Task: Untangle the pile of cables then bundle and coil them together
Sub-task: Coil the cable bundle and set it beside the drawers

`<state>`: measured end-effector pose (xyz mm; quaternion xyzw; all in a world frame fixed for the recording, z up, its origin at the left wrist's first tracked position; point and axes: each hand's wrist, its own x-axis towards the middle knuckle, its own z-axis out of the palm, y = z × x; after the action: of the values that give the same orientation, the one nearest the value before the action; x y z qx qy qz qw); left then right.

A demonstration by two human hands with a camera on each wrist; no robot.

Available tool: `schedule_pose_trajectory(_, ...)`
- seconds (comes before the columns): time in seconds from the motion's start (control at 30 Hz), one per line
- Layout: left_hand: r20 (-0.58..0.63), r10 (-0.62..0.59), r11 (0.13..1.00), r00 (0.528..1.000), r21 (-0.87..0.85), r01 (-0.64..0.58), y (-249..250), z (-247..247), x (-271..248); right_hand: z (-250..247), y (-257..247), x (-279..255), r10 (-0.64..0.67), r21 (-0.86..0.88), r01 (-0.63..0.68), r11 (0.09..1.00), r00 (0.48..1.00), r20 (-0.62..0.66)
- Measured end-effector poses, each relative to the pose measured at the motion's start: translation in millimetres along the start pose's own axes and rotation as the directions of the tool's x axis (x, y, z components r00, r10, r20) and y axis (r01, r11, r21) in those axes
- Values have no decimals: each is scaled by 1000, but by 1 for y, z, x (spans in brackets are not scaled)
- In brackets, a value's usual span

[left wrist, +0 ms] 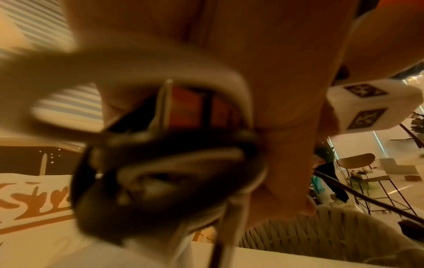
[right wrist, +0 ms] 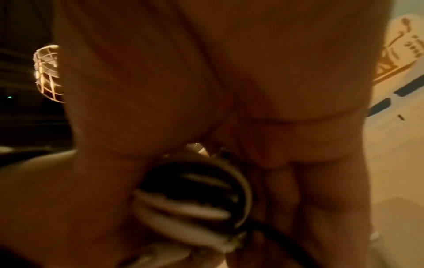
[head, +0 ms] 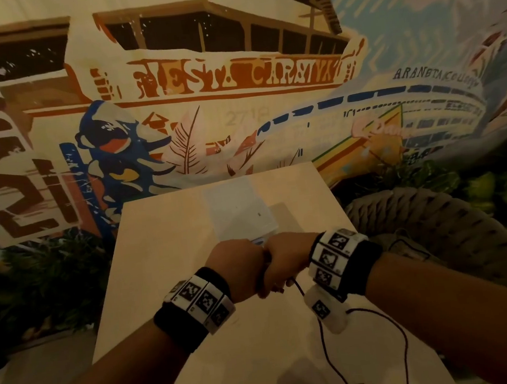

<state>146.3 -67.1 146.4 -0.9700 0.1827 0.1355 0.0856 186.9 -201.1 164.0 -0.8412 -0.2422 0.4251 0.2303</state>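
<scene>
Behind everything, one painted mural wall (head: 235,79); in front, one pale wooden table (head: 147,264), with one woven chair (head: 435,224) just beside its right edge. On the table, one white sheet of paper (head: 238,211), lying beyond the hands.

Above the table middle, two hands pressed knuckle to knuckle, probably to keep the loops from springing apart. Left hand (head: 238,270): fingers curled and clamped on the coil of cables (left wrist: 169,174), black and white strands mixed, count of strands not clear in the blur. Right hand (head: 284,263): also wrapped round the same coil (right wrist: 192,199), thumb and fingers closed on it.

One loose black cable tail (head: 400,341) hanging from the right hand, looping over the table near edge; likely held this way for winding the rest in. Judged: untangling finished, coiling almost complete, only this tail left.
</scene>
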Motion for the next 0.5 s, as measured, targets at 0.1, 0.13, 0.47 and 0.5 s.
schedule_pose_trajectory(0.1,25,13,1000,1000,0,-13,0,4,2,12,1,11,73,-95,-78,992,996,-56)
schedule_pose_trajectory(0.13,26,10,1000,1000,3,-10,0,5,2,14,3,12,84,-99,-90,991,994,-67)
schedule_pose_trajectory(0.47,-121,-70,979,990,-197,46,-13,19,-10,9,12,8,88,-31,-91,995,991,-99)
schedule_pose_trajectory(0.5,-118,-67,974,991,-225,39,-12,19,-10,9,13,8,90,-33,-94,995,991,-99)
